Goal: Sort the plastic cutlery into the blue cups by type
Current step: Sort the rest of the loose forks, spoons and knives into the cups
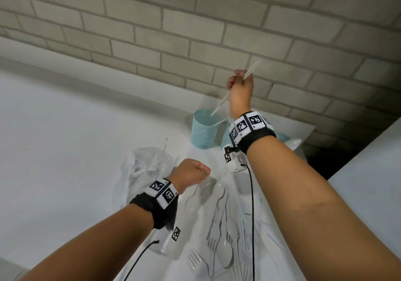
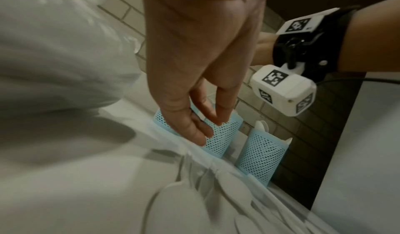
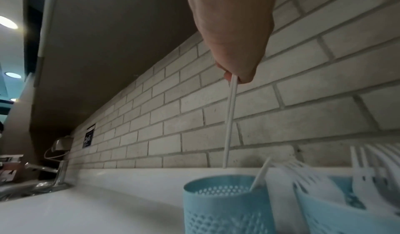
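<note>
My right hand [image 1: 239,83] is raised near the brick wall and grips a white plastic knife [image 1: 221,102]. The knife slants down, its lower tip just over the mouth of the leftmost blue mesh cup [image 1: 204,131]. In the right wrist view the knife [image 3: 230,118] hangs above that cup [image 3: 225,208], which holds one similar white piece. The neighbouring cup [image 3: 346,208] holds forks [image 3: 368,166]. My left hand [image 1: 193,173] hovers over the loose cutlery pile [image 1: 225,226], fingers [image 2: 201,118] hanging relaxed and holding nothing.
A crumpled clear plastic bag [image 1: 143,168] lies left of the pile on the white counter [image 1: 65,129]. A third blue cup [image 2: 262,159] holds spoons near the counter's right end. A faucet [image 3: 49,172] and sink sit far left along the wall.
</note>
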Available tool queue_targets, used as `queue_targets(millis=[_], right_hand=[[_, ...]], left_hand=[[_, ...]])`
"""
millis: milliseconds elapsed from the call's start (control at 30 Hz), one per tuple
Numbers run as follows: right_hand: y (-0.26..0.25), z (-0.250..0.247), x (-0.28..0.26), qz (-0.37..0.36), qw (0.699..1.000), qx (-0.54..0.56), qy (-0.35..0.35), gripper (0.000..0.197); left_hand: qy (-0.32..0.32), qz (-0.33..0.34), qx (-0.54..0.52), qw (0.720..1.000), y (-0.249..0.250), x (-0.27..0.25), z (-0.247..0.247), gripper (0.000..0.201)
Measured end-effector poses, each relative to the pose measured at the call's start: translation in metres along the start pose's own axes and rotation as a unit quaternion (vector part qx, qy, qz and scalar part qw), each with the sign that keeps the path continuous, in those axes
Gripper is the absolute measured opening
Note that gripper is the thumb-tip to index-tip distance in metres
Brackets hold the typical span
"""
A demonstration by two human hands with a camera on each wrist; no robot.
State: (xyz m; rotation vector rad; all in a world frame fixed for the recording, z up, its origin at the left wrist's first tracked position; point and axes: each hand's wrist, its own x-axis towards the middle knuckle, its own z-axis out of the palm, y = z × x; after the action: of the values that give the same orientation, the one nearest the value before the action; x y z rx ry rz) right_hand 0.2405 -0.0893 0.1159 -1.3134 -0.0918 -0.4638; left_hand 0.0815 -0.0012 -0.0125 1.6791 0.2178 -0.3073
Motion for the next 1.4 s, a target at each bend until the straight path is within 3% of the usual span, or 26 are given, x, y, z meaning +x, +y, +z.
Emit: queue_targets(millis=[233,333,433,533,600,633,733,800,867,1033,1100,1200,1300,1400], right_hand=[[0.058,-0.003,-0.001,0.068,0.988,-0.124,-0.062,0.022],[0.055,-0.018,-0.002,0.049,0.973,-0.205,-0.091,0.034],[0.024,-0.035,-0.008,-0.006,0.961,-0.250,-0.121,0.033],[-0.017,-0.061,-0.018,0.043,0.952,-0.238,-0.188,0.022],[-0.040,-0.083,-0.028,0.149,0.912,-0.256,-0.285,0.018],[-0.048,-0.093,-0.034,0.213,0.871,-0.281,-0.342,0.014],[-0.055,-0.126,-0.053,0.357,0.696,-0.428,-0.453,0.009],[-0.048,-0.150,-0.064,0.409,0.612,-0.515,-0.438,0.018],[-0.041,-0.176,-0.076,0.433,0.564,-0.584,-0.391,0.033],[-0.017,-0.233,-0.106,0.370,0.493,-0.729,-0.299,0.079],[-0.004,-0.253,-0.116,0.363,0.497,-0.728,-0.302,0.089],[-0.011,-0.256,-0.137,0.376,0.515,-0.713,-0.291,0.085],[-0.022,-0.236,-0.149,0.399,0.467,-0.708,-0.349,0.089],[-0.025,-0.218,-0.155,0.396,0.428,-0.714,-0.387,0.066]], left_hand=[[-0.002,-0.002,0.055,0.998,-0.009,0.004,-0.005,0.012],[-0.017,0.002,0.115,0.993,-0.013,0.005,-0.004,0.008],[-0.062,0.003,0.240,0.969,-0.013,0.002,-0.002,0.037],[-0.130,0.023,0.448,0.884,-0.005,-0.017,0.002,0.085],[-0.188,0.027,0.543,0.818,0.001,-0.034,0.008,0.111],[-0.216,0.026,0.569,0.793,0.003,-0.042,0.012,0.120],[-0.272,0.052,0.615,0.738,0.001,-0.067,0.024,0.133],[-0.288,0.094,0.635,0.710,-0.005,-0.078,0.032,0.138],[-0.306,0.124,0.645,0.689,-0.014,-0.087,0.038,0.142],[-0.336,0.175,0.664,0.645,-0.028,-0.101,0.043,0.141],[-0.339,0.200,0.660,0.640,-0.033,-0.102,0.045,0.137],[-0.347,0.208,0.638,0.655,-0.038,-0.094,0.047,0.127],[-0.347,0.218,0.629,0.661,-0.039,-0.085,0.048,0.112],[-0.336,0.228,0.622,0.670,-0.038,-0.077,0.051,0.098]])
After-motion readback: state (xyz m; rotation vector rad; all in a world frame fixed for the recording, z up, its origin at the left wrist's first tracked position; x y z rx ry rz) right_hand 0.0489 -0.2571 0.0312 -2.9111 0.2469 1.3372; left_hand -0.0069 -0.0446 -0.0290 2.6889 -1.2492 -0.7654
